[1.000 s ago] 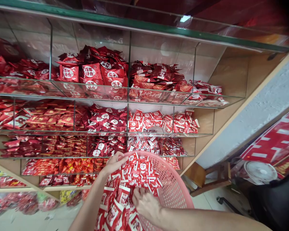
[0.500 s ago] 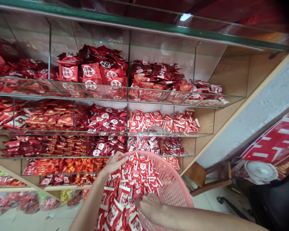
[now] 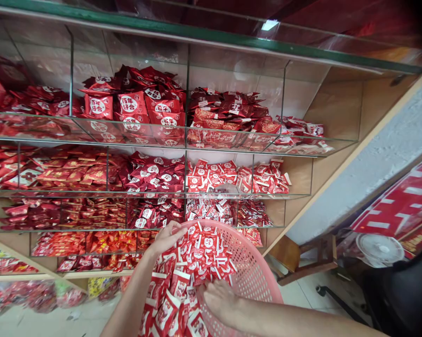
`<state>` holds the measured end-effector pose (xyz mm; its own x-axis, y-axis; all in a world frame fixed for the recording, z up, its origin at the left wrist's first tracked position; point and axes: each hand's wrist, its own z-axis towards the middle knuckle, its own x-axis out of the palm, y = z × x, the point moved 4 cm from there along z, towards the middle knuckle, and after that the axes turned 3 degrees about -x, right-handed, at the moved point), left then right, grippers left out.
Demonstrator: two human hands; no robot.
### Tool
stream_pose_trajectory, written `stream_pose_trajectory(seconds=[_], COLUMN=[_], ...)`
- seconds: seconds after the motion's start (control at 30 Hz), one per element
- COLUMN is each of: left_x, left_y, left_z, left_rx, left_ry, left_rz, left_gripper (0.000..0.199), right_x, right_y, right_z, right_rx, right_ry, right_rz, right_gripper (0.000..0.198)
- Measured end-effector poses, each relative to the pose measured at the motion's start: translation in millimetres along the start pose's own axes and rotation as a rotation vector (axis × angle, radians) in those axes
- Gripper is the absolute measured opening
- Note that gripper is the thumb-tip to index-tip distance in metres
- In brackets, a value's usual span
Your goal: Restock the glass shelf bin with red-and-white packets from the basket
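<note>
A pink plastic basket (image 3: 256, 269) with a perforated wall is tilted below me, holding many small red-and-white packets (image 3: 197, 260). My left hand (image 3: 167, 238) grips its far-left rim, the fingers bent over the edge. Inside the basket, my right hand (image 3: 220, 299) is down against the packets near the right wall. Its fingers curl downward and the fingertips are hidden, so what they hold cannot be made out.
Glass-fronted shelves (image 3: 228, 152) rise ahead, their compartments filled with red packets. A white fan (image 3: 379, 248), a wooden stool (image 3: 288, 255) and a black chair (image 3: 400, 290) stand at the right. Bagged goods (image 3: 39, 295) lie under the shelves at left.
My right hand has shifted very slightly left and up among the packets. My left hand and the basket stay in place.
</note>
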<state>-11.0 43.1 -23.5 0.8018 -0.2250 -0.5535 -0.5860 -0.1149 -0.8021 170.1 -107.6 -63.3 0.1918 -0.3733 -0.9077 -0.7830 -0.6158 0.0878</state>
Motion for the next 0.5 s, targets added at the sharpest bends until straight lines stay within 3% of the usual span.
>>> stream_pose_trajectory(seconds=[0.27, 0.5], left_x=[-0.6, 0.0], left_y=[0.3, 0.4], left_z=[-0.3, 0.1], left_rx=[-0.022, 0.001], left_ry=[0.004, 0.025], left_rz=[0.007, -0.020], left_gripper=[0.050, 0.048], right_x=[-8.8, -6.9], right_y=[3.6, 9.1], right_z=[5.2, 4.7], right_rx=[0.022, -0.017], right_ry=[0.024, -0.018], right_rz=[-0.079, -0.095], right_gripper=[0.055, 0.047])
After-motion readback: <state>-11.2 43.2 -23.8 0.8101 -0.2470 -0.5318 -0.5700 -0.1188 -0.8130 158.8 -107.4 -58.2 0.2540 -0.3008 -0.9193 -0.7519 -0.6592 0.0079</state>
